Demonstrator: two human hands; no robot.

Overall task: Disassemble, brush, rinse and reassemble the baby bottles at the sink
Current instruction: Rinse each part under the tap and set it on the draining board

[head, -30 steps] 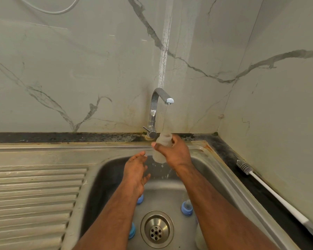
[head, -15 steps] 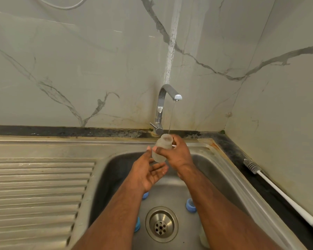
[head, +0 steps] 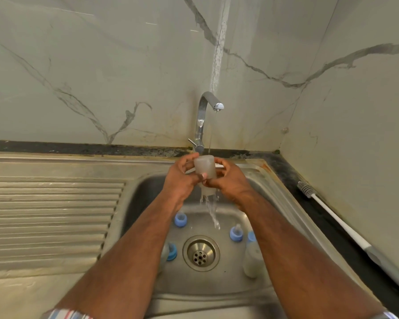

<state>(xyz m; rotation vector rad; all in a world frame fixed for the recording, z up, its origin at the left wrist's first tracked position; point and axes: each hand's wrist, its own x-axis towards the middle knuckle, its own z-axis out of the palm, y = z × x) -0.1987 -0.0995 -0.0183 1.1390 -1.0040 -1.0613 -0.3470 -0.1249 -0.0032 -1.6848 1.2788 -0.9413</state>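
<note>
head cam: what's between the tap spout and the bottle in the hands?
Only a thin stream of water, falling from the tap spout to the upturned bottle held by the left hand and right hand. Seen in the head view.

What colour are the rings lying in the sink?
Blue, in the head view: rings in the sink.

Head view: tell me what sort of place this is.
Most likely a home kitchen sink corner. A steel sink with a ribbed draining board sits under a running tap, against marble-look wall tiles. Both hands hold a bottle under the water.
</note>
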